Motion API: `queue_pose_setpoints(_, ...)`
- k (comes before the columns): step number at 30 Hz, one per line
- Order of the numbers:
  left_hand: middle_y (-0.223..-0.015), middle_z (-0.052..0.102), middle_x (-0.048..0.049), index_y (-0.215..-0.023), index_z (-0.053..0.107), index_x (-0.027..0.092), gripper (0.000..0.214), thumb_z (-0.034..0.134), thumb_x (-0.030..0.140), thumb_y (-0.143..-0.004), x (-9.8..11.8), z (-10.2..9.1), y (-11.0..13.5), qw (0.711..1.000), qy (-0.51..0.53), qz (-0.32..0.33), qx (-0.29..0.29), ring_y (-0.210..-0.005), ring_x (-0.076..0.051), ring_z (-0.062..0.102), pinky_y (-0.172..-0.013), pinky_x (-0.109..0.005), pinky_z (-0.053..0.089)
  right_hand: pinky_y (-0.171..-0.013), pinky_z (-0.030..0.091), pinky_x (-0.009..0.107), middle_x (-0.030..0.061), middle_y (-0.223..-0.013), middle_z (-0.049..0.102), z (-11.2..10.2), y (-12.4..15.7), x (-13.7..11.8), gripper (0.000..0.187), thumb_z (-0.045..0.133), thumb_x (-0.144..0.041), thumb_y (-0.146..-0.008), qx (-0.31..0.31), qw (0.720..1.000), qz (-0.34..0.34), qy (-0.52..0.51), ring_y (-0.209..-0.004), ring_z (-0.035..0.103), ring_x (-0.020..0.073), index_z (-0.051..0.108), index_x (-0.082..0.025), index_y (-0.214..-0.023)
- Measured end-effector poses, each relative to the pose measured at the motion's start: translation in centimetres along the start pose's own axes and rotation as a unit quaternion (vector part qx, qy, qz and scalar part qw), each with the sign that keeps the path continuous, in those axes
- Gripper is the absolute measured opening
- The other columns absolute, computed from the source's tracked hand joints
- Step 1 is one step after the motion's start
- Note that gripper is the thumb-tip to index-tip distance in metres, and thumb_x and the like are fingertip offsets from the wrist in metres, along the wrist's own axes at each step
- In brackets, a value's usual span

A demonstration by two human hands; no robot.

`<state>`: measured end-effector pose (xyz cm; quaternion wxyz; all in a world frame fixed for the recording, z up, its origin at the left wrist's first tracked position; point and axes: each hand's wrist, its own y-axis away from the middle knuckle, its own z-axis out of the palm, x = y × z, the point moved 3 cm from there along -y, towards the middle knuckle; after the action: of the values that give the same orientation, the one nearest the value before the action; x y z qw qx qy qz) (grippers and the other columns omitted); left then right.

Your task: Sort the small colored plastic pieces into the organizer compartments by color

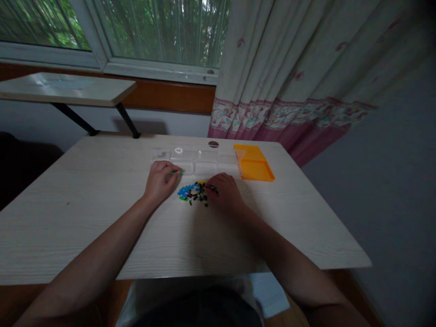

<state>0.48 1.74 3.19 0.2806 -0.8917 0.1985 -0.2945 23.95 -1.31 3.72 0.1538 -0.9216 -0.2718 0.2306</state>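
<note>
A loose pile of small building bricks point(186, 190), blue, brown, green, yellow and black, lies on the pale wooden table point(163, 240). My left hand point(161, 180) is at the near left corner of a clear compartment box point(206, 169), fingers pinched on a small green brick point(176, 171). My right hand point(225, 190) rests at the right side of the pile, its fingers curled down among dark bricks point(213, 189). Whether those fingertips grip a brick is hidden. The box's compartments look transparent.
An orange tray point(257, 169) lies against the box's right end. A round dark disc point(213, 144) is near the table's back edge. To the back left stands a raised shelf point(71, 88) on black legs. A curtain point(259, 68) hangs behind, beside the window point(166, 32).
</note>
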Motion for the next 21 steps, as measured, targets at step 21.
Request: queue_pose_setpoints(21, -0.099, 0.066, -0.0052, -0.114, 0.064, 0.022, 0.031, 0.059, 0.041, -0.090, 5.6, 0.8, 1.2, 0.978, 0.056, 0.157, -0.122, -0.098, -0.022, 0.056, -0.089, -0.039, 0.044, -0.074, 0.046, 0.029, 0.0014, -0.081, 0.067, 1.3, 0.2, -0.3, 0.021, 0.061, -0.041, -0.084, 0.001, 0.950, 0.119, -0.288, -0.079, 0.060, 0.0155, 0.069, -0.021, -0.083)
